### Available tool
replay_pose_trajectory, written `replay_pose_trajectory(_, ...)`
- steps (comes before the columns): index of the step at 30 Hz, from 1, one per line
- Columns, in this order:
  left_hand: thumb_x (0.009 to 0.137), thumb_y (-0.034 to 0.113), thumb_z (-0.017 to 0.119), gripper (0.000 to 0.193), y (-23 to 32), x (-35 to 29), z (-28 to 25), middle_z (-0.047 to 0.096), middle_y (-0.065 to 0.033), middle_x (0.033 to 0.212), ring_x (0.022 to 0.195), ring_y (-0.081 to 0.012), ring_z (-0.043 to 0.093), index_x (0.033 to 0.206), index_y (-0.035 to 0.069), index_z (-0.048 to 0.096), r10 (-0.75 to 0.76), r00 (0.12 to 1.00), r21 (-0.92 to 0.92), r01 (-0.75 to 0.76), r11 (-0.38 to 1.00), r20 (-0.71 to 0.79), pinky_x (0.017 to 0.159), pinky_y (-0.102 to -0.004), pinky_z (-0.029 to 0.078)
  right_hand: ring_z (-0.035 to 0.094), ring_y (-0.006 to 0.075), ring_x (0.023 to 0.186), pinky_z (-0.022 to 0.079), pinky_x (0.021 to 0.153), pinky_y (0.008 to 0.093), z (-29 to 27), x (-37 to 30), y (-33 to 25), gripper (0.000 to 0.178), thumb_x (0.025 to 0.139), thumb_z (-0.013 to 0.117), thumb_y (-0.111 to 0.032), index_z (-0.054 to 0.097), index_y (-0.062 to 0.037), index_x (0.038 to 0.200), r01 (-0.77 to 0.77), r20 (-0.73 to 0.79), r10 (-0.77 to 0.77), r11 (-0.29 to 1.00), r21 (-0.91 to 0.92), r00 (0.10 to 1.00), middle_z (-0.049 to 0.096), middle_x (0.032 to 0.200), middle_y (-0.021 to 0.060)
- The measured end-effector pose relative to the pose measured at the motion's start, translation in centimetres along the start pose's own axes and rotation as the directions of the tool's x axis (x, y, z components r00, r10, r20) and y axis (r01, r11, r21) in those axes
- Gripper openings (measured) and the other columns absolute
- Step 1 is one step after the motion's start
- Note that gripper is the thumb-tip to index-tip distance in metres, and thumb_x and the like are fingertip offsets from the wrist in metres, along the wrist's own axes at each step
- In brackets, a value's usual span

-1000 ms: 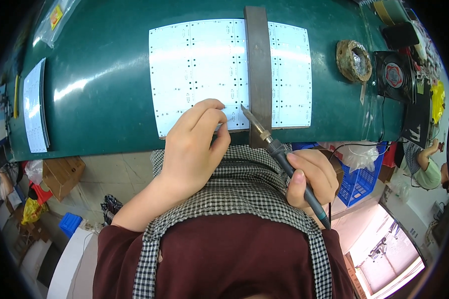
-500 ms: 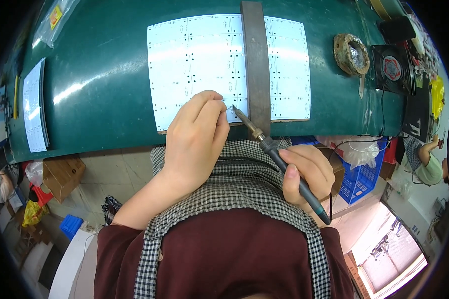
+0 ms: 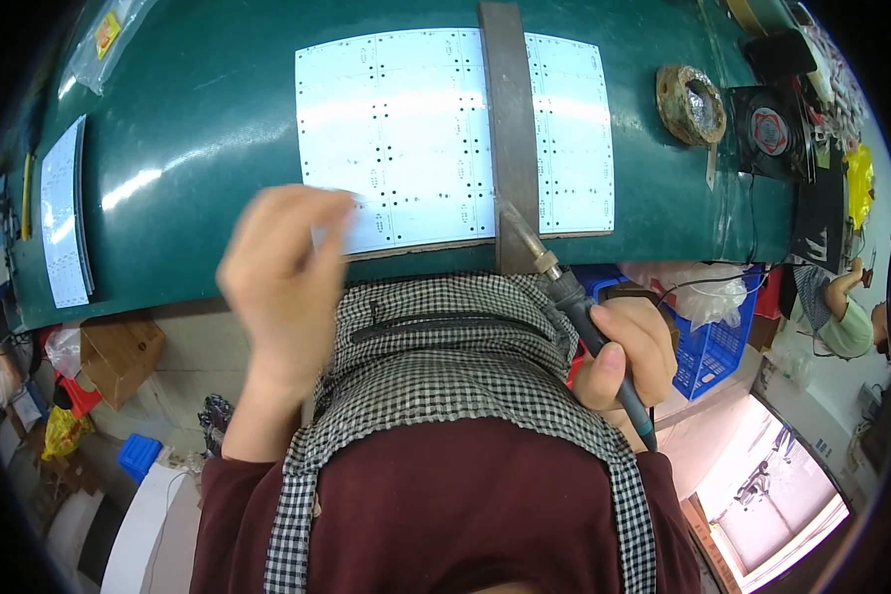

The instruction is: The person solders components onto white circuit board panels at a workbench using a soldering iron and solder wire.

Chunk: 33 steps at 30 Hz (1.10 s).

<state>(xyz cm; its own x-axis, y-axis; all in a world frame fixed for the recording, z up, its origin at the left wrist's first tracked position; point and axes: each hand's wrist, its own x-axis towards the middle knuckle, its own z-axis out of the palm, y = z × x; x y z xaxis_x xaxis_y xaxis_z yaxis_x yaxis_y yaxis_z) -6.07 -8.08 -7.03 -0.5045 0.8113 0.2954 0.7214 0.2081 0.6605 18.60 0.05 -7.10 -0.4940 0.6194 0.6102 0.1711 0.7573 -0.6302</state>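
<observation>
My right hand (image 3: 629, 351) is closed around the dark handle of a soldering iron (image 3: 574, 302). The iron's tip points up and left, over the steel bar (image 3: 513, 129) that lies across the white circuit board panel (image 3: 416, 129). Rows of dark holes and fine print cover the panel, which sits at the bench's near edge. Just off the panel's lower left corner, my left hand (image 3: 282, 262) is blurred by motion. Its thumb and fingers are curled together in a pinch; whatever they hold is too small to make out.
White boards (image 3: 64, 213) are stacked at the left on the green bench (image 3: 198, 109). To the right stand a round crusted holder (image 3: 690, 104) and a small black fan (image 3: 767, 129). A blue crate (image 3: 713, 346) is below the bench. Another person (image 3: 846, 322) is at far right.
My left hand has swung left from the panel's lower middle to its lower left corner. The soldering iron in my right hand has shifted slightly right, its tip now over the steel bar.
</observation>
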Motion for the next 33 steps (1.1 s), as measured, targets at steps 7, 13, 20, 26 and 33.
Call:
replay_pose_trajectory(7,0.081,0.007,0.068,0.007,-5.7,6.3,-4.7,0.055,-0.0006,0.067,0.051,-0.0072,0.041,0.086,0.002,0.067,-0.056,0.868,0.172,0.161,0.972,-0.493,0.047,-0.0219,0.03,0.06,0.024,0.059,0.049,0.052,0.0315,1.6,2.0,-0.1,0.021,0.078,0.06,-0.008,0.064,0.0059,0.094,-0.032,0.07,0.03,0.999,0.021,0.997,0.061,0.075,0.0151)
replay_pose_trajectory(13,0.078,0.008,0.066,0.009,-3.4,7.6,1.0,0.052,-0.0073,0.066,0.051,-0.0154,0.038,0.085,0.005,0.062,-0.018,0.999,-0.008,0.018,1.0,-0.028,0.048,-0.0296,0.031,0.064,0.0267,0.068,0.052,0.06,0.0327,2.4,3.9,0.8,0.024,0.082,0.061,-0.011,0.064,0.0065,0.098,-0.039,0.097,0.042,0.999,-0.032,0.994,0.064,0.082,0.0184)
replay_pose_trajectory(20,0.077,0.007,0.065,0.009,-3.1,6.9,2.7,0.06,-0.0086,0.069,0.06,-0.023,0.058,0.084,0.006,0.06,-0.078,0.994,-0.028,0.081,0.996,0.074,0.052,-0.0342,0.043,0.066,0.026,0.07,0.053,0.064,0.0294,5.0,6.8,0.8,0.021,0.077,0.064,-0.004,0.065,0.0059,0.096,-0.141,0.126,0.141,0.99,-0.009,0.982,0.066,0.082,0.0179)
replay_pose_trajectory(26,0.077,0.005,0.065,0.008,-3.2,7.8,3.2,0.058,-0.006,0.066,0.059,-0.0219,0.056,0.079,0.007,0.058,-0.073,0.997,-0.001,0.073,0.997,0.034,0.051,-0.0336,0.043,0.065,0.022,0.069,0.051,0.062,0.027,7.7,8.7,1.4,0.017,0.077,0.065,0.0,0.066,0.0053,0.093,-0.289,0.102,0.281,0.955,0.071,0.954,0.067,0.081,0.0153)
replay_pose_trajectory(33,0.076,0.005,0.066,0.009,-3.1,7.7,4.0,0.058,-0.0042,0.066,0.059,-0.0197,0.057,0.077,0.008,0.058,-0.037,0.998,0.069,0.04,0.997,-0.049,0.048,-0.0322,0.043,0.064,0.018,0.066,0.049,0.06,0.0249,8.9,9.4,2.1,0.014,0.078,0.066,-0.001,0.067,0.0035,0.092,-0.331,0.088,0.323,0.938,0.102,0.942,0.068,0.08,0.0135)
